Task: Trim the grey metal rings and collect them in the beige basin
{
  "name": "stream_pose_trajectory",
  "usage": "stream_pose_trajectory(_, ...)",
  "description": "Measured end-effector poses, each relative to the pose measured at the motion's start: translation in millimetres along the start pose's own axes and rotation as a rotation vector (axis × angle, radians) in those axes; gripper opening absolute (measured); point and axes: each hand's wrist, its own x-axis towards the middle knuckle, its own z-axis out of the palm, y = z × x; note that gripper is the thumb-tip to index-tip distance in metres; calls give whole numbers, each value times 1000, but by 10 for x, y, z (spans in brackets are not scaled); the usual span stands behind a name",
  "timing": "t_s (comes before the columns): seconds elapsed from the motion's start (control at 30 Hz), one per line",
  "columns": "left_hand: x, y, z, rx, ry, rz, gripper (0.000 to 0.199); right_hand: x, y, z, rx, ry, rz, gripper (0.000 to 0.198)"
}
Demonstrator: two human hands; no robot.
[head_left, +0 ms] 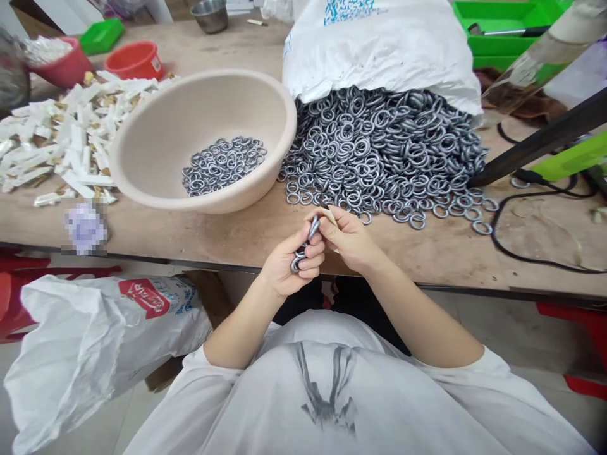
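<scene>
Over the table's front edge, my left hand is closed around several grey rings. One ring stands up between its thumb and fingertips. My right hand meets it there, pinching a thin cream-coloured piece against that ring. A small dark tip shows beside the piece; its kind I cannot make out. Behind my hands spreads a large heap of matching grey rings, spilling from a white sack. To the left, a wide beige basin holds a smaller pile of rings.
White strip-like pieces lie heaped at the left, near a red bowl. A black bar and a cable occupy the right side. Green trays and a metal bowl stand behind. A white sack sits below the table.
</scene>
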Motion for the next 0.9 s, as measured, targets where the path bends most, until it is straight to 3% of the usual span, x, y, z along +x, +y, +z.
stream_pose_trajectory(0.17,14,-77,45,40,136,169,26,-43,-52,37,-116,130,-105,44)
stream_pose_trajectory(0.37,19,-120,65,195,155,193,31,-31,-109,33,-171,136,-81,40)
stream_pose_trajectory(0.6,10,-144,84,267,233,370,32,-36,-148,61,-259,167,-110,47)
stream_pose_trajectory(0.73,-1,-118,60,238,238,380,33,-104,-202,25,-537,198,-254,47)
stream_pose_trajectory(0.9,-10,-101,39,178,243,374,34,-218,-217,36,-945,101,-369,49)
